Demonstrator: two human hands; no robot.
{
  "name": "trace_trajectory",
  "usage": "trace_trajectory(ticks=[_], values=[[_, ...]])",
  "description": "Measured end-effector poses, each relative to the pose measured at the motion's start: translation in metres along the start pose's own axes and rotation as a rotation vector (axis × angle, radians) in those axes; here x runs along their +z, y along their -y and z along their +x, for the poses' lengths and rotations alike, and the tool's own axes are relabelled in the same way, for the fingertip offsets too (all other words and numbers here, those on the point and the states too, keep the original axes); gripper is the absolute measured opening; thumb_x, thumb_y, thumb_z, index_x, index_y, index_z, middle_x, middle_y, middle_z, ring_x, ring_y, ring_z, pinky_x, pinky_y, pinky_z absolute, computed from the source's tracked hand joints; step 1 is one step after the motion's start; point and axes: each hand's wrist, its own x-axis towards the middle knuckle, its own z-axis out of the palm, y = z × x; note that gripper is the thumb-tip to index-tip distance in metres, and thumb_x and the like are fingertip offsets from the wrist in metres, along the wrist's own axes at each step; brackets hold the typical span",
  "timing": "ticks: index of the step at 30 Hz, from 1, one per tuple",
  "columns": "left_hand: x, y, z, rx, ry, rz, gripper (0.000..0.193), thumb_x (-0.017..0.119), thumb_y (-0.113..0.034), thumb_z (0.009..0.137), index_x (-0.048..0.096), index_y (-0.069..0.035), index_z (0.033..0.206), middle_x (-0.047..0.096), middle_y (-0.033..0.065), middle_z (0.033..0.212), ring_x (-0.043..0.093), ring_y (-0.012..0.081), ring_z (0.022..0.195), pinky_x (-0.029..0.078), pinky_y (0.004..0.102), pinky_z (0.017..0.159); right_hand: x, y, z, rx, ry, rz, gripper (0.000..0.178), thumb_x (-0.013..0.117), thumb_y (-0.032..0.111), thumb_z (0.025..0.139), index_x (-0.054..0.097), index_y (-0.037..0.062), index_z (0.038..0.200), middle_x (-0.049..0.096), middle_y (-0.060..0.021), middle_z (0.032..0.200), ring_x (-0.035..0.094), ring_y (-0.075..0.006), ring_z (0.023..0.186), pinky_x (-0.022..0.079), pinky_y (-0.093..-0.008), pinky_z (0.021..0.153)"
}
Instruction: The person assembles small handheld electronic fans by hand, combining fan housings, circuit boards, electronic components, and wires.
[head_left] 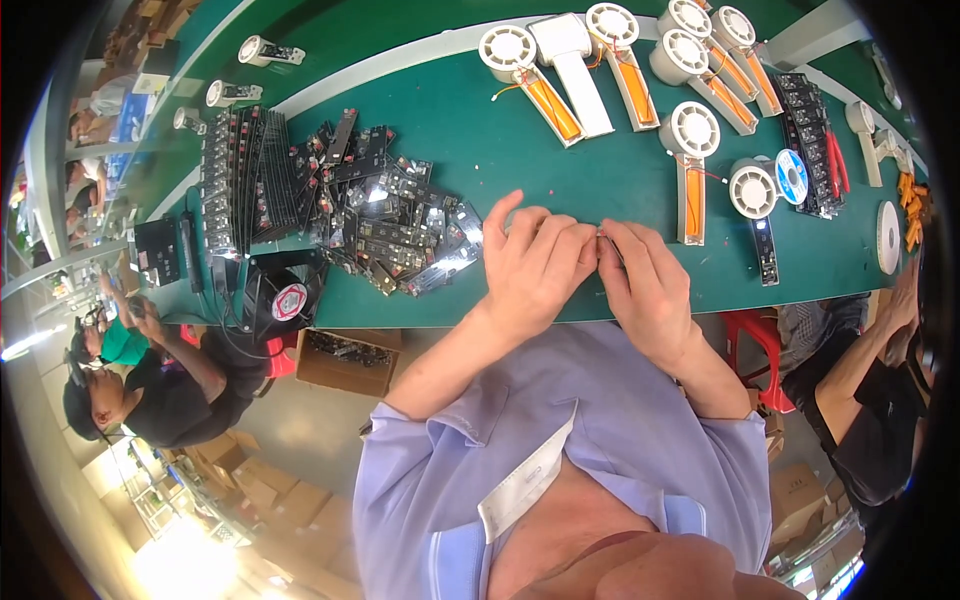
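My left hand (540, 260) and my right hand (648, 285) meet above the front edge of the green table. Both are closed, thumbs and fingertips pinched together where they touch. Whatever lies between the fingertips is hidden or too small to name. Left of my left hand spreads a loose heap of dark circuit boards (385, 235), some with shiny film. Beyond my right hand lies a white handheld fan body (692, 190) with an orange battery in its handle. Farther right, a round fan head (752, 190) has a dark circuit board (765, 255) attached below it.
Several white fan bodies (627, 75) lie along the back. Stacked boards (235, 185) and a black cooling fan (285, 300) stand at left. A solder spool (791, 176), red-handled pliers (838, 165) and a board row (803, 130) are at right. Co-workers sit on both sides.
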Motion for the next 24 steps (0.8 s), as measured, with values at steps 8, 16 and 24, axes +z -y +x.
trace_trajectory(ticks=[8,16,24], values=[[-0.002,0.006,0.004,0.041,0.072,-0.020,0.026,0.085,-0.006,0.074,0.072,-0.012,0.095,0.068,-0.0022,0.090,0.063,0.0200,0.091,0.039,0.0500,0.114,-0.004,-0.002,0.009,0.158,0.114,0.073,0.028,0.075,-0.004,0.089,0.065,-0.0026,0.114,0.069,-0.0169,0.104,0.071,-0.0352,0.084,0.060,-0.0408,0.070],[-0.007,0.007,0.003,-0.002,0.149,-0.121,0.025,0.085,-0.005,0.075,0.072,-0.012,0.096,0.068,-0.0028,0.089,0.063,0.0201,0.092,0.040,0.0513,0.113,-0.004,-0.018,0.013,-0.006,0.168,0.122,0.029,0.076,-0.006,0.085,0.064,-0.0037,0.112,0.068,-0.0161,0.098,0.069,-0.0342,0.081,0.059,-0.0408,0.068],[-0.038,0.034,0.000,0.259,0.293,-0.135,0.031,0.079,-0.010,0.078,0.076,-0.015,0.109,0.068,0.0003,0.122,0.062,0.0236,0.123,0.040,0.0561,0.119,-0.007,-0.009,0.008,0.274,0.095,0.166,0.021,0.073,-0.005,0.093,0.067,-0.0009,0.113,0.068,-0.0159,0.097,0.070,-0.0287,0.075,0.058,-0.0377,0.065]])
